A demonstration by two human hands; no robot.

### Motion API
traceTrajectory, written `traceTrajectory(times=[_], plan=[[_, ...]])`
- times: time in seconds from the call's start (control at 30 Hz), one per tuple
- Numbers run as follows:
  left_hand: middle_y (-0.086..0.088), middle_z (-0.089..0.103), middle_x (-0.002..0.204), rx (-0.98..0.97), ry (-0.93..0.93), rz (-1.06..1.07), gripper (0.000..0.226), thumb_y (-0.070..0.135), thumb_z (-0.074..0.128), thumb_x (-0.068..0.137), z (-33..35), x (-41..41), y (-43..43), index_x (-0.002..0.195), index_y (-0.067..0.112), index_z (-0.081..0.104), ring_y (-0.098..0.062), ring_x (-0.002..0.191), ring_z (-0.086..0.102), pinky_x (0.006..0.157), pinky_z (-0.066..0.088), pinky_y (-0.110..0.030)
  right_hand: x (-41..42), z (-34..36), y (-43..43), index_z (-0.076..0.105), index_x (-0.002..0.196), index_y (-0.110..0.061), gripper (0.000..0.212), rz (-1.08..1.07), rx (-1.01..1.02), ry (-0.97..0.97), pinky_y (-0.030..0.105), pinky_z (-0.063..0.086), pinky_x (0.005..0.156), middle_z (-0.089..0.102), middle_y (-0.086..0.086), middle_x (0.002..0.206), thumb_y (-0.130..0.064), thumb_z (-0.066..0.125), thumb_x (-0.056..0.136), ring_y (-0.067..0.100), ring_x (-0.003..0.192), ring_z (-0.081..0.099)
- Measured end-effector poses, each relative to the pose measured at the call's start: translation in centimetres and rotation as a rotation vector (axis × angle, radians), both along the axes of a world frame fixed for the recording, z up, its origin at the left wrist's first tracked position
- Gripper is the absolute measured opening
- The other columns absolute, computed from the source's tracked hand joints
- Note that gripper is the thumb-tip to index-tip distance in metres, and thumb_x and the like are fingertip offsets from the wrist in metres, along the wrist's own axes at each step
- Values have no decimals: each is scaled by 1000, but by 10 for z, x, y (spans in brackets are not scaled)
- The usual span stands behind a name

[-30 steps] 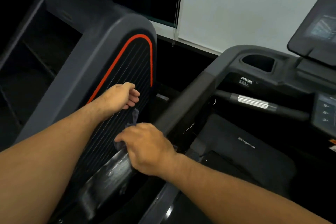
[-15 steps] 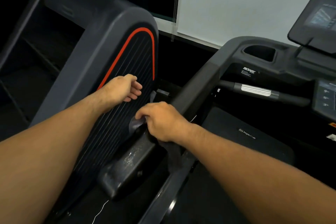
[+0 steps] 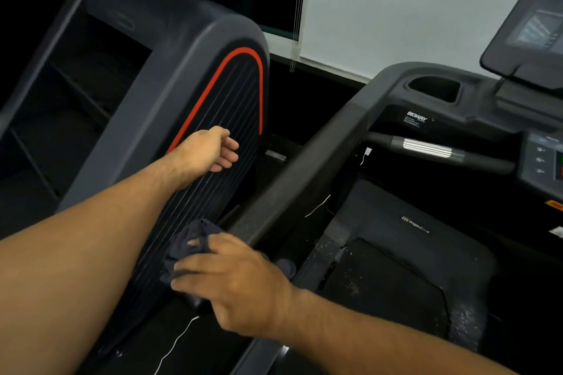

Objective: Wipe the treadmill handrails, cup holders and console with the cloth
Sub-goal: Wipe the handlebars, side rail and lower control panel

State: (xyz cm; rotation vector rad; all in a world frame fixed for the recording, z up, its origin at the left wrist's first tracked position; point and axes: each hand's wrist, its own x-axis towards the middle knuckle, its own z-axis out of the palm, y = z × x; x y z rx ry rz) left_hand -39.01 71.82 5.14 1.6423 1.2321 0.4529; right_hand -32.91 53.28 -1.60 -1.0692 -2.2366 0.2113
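The cup holder (image 3: 434,91) at the handrail's far end is a dark recess, its inside lost in shadow. The cloth (image 3: 187,236), dark blue and crumpled, sits at the near low end of the handrail (image 3: 304,179), which runs long from there up to the console (image 3: 540,158). The right hand (image 3: 240,286) has its grip bunched on the cloth. The left hand (image 3: 210,149) has a loose, empty grip beside the neighbouring machine's orange-striped panel (image 3: 213,94).

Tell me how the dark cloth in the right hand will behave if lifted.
Likely floppy: the cloth bunches in folds around fingers of the right hand. Probably light, since it looks thin. It would probably drape over the handrail rather than slide.
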Motion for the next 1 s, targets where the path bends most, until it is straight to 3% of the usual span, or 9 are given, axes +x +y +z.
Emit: traceTrajectory(times=[0.13, 0.27, 0.4, 0.53, 0.7, 0.77, 0.87, 1.0], plan=[[-11, 72, 103, -4, 12, -30, 41, 31, 31, 102, -2, 10, -5, 103, 12, 67, -26, 99, 67, 93, 50, -39, 1, -18, -24, 69, 105, -7, 18, -55, 95, 18, 42, 39, 101, 63, 10, 110, -4, 56, 92, 28, 105, 52], [-8, 72, 103, -8, 68, -75, 42, 32, 30, 102, -6, 6, -13, 104, 14, 68, -25, 101, 67, 93, 51, -39, -4, -17, -23, 69, 101, -13, 15, -158, 176, -51, 41, 40, 86, 60, 8, 99, -13, 57, 92, 28, 95, 51], [-10, 72, 102, -16, 66, -64, 42, 32, 31, 102, -5, -3, -14, 102, 13, 68, -26, 100, 67, 93, 51, -40, 2, -8, -22, 69, 102, -14, 19, -67, 206, -139, 38, 38, 75, 61, 8, 101, -15, 55, 89, 27, 90, 48], [-10, 73, 101, -36, 49, -54, 43, 32, 32, 101, -10, -7, -19, 100, 11, 69, -27, 98, 67, 90, 51, -40, 17, 20, 18, 65, 111, -23, 38, -285, -66, -274, 44, 39, 89, 61, 0, 114, -25, 44, 80, 26, 99, 51], [-12, 72, 101, -56, -37, -22, 44, 32, 32, 101, -12, -11, -27, 104, 7, 69, -26, 97, 68, 83, 53, -34, 21, 42, 63, 64, 112, -26, 34, -520, -411, -254, 46, 24, 110, 62, 0, 116, -30, 37, 91, 23, 112, 52], [-12, 72, 102, -56, -59, -14, 45, 31, 32, 101, -14, -14, -29, 105, 7, 69, -26, 97, 67, 84, 51, -35, 17, 40, 63, 66, 106, -23, 33, -562, -374, -237, 44, 28, 108, 64, 0, 109, -28, 38, 90, 22, 106, 55], [-13, 72, 102, -76, -82, -10, 45, 33, 32, 101, -18, -19, -30, 101, 8, 70, -27, 95, 67, 84, 52, -38, 3, 29, 37, 72, 93, -14, 39, -447, -177, -194, 40, 39, 91, 69, 5, 95, -23, 36, 80, 25, 92, 59], [-13, 72, 103, -120, -91, -11, 46, 33, 31, 101, -19, -20, -26, 101, 7, 69, -28, 95, 67, 83, 51, -39, -15, 2, -13, 69, 103, -3, 32, -289, 17, 37, 40, 37, 99, 65, 14, 112, -10, 47, 80, 34, 102, 57]])
